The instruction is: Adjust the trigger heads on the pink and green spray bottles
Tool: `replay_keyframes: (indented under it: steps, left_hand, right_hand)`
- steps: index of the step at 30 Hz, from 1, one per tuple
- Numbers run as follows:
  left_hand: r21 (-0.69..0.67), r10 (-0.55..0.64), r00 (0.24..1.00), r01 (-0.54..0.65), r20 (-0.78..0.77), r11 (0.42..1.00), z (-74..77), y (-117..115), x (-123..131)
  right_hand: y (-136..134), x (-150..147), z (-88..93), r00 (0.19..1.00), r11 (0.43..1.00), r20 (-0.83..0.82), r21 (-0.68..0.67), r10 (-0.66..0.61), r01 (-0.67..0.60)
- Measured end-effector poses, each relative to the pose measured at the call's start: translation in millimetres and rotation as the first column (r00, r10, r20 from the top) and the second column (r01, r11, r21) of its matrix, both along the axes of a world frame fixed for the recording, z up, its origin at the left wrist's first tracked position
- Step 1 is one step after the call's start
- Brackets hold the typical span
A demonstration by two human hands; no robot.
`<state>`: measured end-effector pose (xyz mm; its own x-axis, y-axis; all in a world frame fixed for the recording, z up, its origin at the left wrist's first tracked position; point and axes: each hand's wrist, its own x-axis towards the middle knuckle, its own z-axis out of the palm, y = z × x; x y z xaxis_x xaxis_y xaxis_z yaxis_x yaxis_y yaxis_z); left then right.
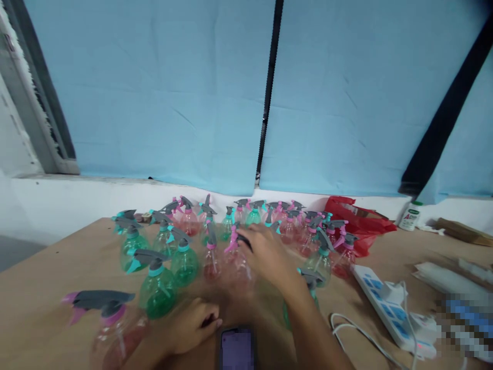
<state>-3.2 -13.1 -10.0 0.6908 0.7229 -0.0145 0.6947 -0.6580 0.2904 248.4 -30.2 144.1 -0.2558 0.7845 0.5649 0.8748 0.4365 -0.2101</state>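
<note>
The right hand (264, 252) is curled around the top of a pink spray bottle (239, 275), well in from the left edge of the bench (73, 259). The left hand (197, 326) is half closed near a phone (236, 350); I cannot tell if it holds anything.

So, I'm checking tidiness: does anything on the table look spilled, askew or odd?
Nothing spilled or broken shows, though blur hides fine detail. The least tidy items are the crumpled red bag, bunched beside the spray bottles, and the loose white cable looping beside the power strip.
</note>
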Motion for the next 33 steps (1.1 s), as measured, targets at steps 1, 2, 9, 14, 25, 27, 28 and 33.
replay_keyframes:
  steps: [1, 2, 9, 14, 25, 27, 28, 33]
  left_hand:
    - [0.007, 0.002, 1.000, -0.001, -0.001, 1.000, -0.1, 0, 0]
    - [0.014, 0.001, 1.000, -0.001, -0.001, 1.000, 0.3, 0, 0]
    - [-0.009, -0.027, 1.000, 0.028, 0.013, 1.000, 9.6, -3, 3]
    - [-0.031, -0.013, 1.000, 0.013, -0.005, 0.999, 10.8, -4, 4]
    - [-0.049, 0.002, 1.000, -0.001, 0.019, 0.999, 9.6, -4, 3]
    - [-0.051, 0.001, 1.000, 0.000, 0.022, 0.999, 10.7, -5, 2]
    - [-0.043, 0.000, 1.000, 0.001, 0.019, 0.999, 10.5, -5, 2]
    - [-0.024, 0.020, 1.000, -0.020, 0.012, 1.000, 3.1, -4, -2]
  right_hand:
    - [1, -10, -6.2, 1.000, 1.000, -0.019, -0.007, 0.018, -0.018]
    - [2, -19, -13.3, 0.998, 0.999, -0.046, -0.017, 0.035, -0.036]
    - [21, -35, -59.1, 0.932, 0.979, -0.323, -0.060, 0.165, -0.194]
    - [39, -37, -90.0, 0.667, 0.946, -0.679, 0.138, 0.305, -0.293]
    - [57, -34, -122.2, 0.477, 0.797, -0.834, -0.077, 0.278, -0.598]
    - [59, -30, -114.6, 0.504, 0.754, -0.809, -0.121, 0.303, -0.646]
    - [61, -29, -112.1, 0.503, 0.738, -0.804, -0.123, 0.318, -0.664]
    - [70, -33, -112.1, 0.398, 0.728, -0.859, -0.044, 0.322, -0.684]
